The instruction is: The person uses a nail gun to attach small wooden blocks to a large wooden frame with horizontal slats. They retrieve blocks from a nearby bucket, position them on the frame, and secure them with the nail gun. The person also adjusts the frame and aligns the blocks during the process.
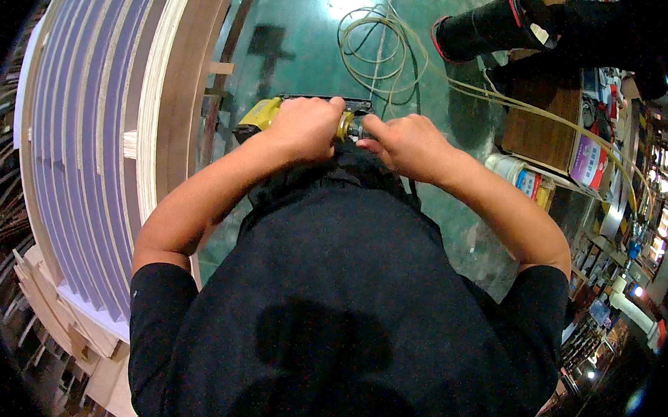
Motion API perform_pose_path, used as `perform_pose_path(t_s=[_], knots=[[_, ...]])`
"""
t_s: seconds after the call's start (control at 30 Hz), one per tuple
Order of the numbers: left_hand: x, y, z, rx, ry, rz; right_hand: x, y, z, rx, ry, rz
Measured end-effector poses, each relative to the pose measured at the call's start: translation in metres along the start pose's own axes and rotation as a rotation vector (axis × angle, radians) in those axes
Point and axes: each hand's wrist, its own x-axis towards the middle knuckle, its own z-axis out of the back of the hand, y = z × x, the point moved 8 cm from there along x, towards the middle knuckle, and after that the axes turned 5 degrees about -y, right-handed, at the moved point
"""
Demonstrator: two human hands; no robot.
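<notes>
In front of my body, my left hand (306, 125) is closed around a yellow and black air nail gun (260, 116). Most of the tool's handle is hidden under its fingers. My right hand (413, 145) pinches a metal hose coupler (354, 126) at the tool's right end, with thumb and fingers closed around it. The two hands are close together, a short gap apart. Whether the coupler is fully joined to the nail gun cannot be made out.
A tall stack of purple-grey panels with wooden edges (159, 86) stands on my left. Coiled yellowish air hose (392, 42) lies on the green floor ahead. At right are a black cylinder with red rims (475, 29), a brown wooden box (544, 121) and cluttered shelving.
</notes>
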Motion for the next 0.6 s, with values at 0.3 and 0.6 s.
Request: perform_pose_path(t_s=[0.3, 0.6], knots=[[0.033, 0.014, -0.044, 0.114, 0.050, -0.031, 0.020, -0.032, -0.059, 0.101, 0.149, -0.254], [0.064, 0.014, -0.088, 0.074, 0.199, -0.049, 0.013, -0.063, -0.097, 0.135, 0.160, -0.387]])
